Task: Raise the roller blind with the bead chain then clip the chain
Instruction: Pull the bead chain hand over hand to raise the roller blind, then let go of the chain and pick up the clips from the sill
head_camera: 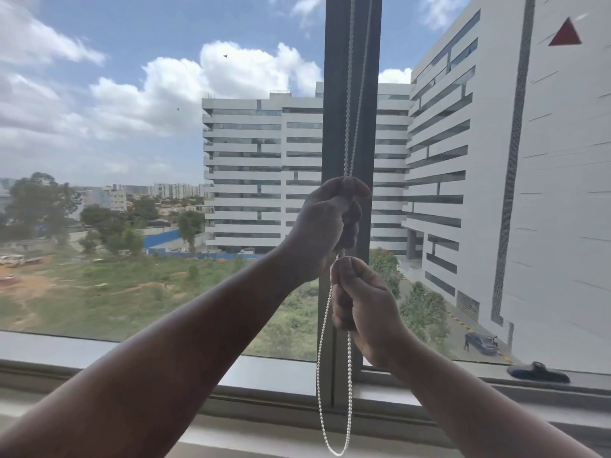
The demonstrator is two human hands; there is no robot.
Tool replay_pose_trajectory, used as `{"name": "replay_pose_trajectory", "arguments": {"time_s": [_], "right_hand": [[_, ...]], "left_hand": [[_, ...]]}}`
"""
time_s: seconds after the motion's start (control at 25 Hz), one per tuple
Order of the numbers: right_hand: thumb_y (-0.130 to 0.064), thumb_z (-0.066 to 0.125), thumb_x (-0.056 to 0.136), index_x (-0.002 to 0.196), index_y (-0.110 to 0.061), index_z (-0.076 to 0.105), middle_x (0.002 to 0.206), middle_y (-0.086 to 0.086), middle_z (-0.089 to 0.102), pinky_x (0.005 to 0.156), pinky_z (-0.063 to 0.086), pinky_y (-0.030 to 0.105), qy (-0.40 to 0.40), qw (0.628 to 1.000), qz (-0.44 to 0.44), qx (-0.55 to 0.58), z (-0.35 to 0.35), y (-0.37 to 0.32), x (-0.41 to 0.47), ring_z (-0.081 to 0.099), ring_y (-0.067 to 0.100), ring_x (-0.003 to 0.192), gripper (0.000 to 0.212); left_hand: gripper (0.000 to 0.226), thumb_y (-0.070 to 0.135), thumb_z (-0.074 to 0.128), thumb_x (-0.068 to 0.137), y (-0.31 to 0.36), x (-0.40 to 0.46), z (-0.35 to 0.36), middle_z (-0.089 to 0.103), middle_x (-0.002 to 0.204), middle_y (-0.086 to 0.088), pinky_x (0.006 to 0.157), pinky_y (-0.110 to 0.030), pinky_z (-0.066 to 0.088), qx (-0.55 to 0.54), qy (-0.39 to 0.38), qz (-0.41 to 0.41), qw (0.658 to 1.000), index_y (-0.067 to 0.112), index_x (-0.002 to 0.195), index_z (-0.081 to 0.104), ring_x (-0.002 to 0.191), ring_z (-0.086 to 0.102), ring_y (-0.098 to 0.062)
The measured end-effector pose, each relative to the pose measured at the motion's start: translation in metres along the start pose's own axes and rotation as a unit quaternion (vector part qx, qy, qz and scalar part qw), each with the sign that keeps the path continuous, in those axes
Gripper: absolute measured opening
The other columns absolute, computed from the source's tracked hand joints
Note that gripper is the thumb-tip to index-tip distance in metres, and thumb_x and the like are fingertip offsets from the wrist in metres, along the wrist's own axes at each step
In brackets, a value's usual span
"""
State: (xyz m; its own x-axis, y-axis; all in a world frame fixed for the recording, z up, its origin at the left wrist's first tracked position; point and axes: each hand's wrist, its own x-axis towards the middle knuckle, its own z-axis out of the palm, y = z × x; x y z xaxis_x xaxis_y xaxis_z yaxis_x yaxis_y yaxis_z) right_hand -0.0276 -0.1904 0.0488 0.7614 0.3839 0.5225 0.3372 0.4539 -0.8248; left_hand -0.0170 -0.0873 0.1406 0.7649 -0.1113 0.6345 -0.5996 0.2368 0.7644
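Observation:
A white bead chain [348, 120] hangs in two strands in front of the dark window mullion [334, 94]. My left hand [325, 223] is shut on the chain at mid height. Just below it my right hand [362, 297] is also shut on the chain. Under the hands the chain drops in a slack loop [334, 447] that reaches below the sill. The roller blind itself is out of view above the frame. No clip is visible.
The window sill [264, 371] and lower frame run across the bottom. A dark window handle [539, 371] lies on the frame at the lower right. Through the glass are white office buildings, trees and open ground.

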Motion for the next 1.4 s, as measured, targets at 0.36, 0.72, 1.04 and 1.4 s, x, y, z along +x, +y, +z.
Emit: {"name": "replay_pose_trajectory", "arguments": {"time_s": [0.36, 0.72, 1.04, 1.4], "right_hand": [[-0.021, 0.036, 0.112, 0.081, -0.012, 0.05, 0.045, -0.01, 0.032, 0.038, 0.02, 0.018, 0.007, 1.0, 0.022, 0.014, -0.004, 0.03, -0.023, 0.024, 0.005, 0.036, 0.035], [-0.029, 0.044, 0.109, 0.076, -0.02, 0.06, 0.053, -0.004, 0.045, 0.05, 0.031, 0.026, 0.047, 0.994, 0.025, -0.097, -0.018, 0.126, -0.077, 0.037, 0.013, 0.049, 0.038], [-0.02, 0.062, 0.093, 0.086, -0.015, 0.076, 0.088, -0.005, 0.068, 0.078, 0.04, 0.014, 0.104, 0.874, -0.018, -0.475, -0.026, 0.206, -0.136, 0.059, 0.022, 0.088, 0.016], [-0.015, 0.062, 0.099, 0.08, -0.015, 0.07, 0.073, 0.003, 0.061, 0.067, 0.039, 0.026, 0.107, 0.856, 0.042, -0.503, -0.009, 0.252, -0.159, 0.052, 0.019, 0.073, 0.021]], "left_hand": [[0.036, 0.028, 0.041, 0.109, -0.031, -0.038, -0.005, 0.038, 0.057, 0.005, 0.049, -0.036, 0.014, 0.025, 0.003, -0.017, 1.0, 0.022, 0.088, 0.07, 0.047, 0.023, -0.014], [0.027, 0.033, 0.046, 0.105, -0.109, -0.118, -0.031, 0.051, 0.06, 0.001, 0.046, -0.025, 0.039, 0.081, 0.016, -0.052, 0.995, 0.023, 0.102, 0.071, 0.053, 0.046, -0.018], [0.018, 0.024, 0.055, 0.103, -0.176, -0.215, -0.073, 0.058, 0.067, 0.013, 0.062, -0.027, 0.047, 0.273, 0.064, -0.066, 0.958, 0.019, 0.089, 0.066, 0.063, 0.054, -0.007], [0.004, 0.013, 0.071, 0.094, -0.209, -0.275, -0.117, 0.068, 0.082, 0.01, 0.065, -0.026, 0.05, 0.288, 0.033, -0.128, 0.948, 0.01, 0.095, 0.073, 0.067, 0.061, -0.016]]}}
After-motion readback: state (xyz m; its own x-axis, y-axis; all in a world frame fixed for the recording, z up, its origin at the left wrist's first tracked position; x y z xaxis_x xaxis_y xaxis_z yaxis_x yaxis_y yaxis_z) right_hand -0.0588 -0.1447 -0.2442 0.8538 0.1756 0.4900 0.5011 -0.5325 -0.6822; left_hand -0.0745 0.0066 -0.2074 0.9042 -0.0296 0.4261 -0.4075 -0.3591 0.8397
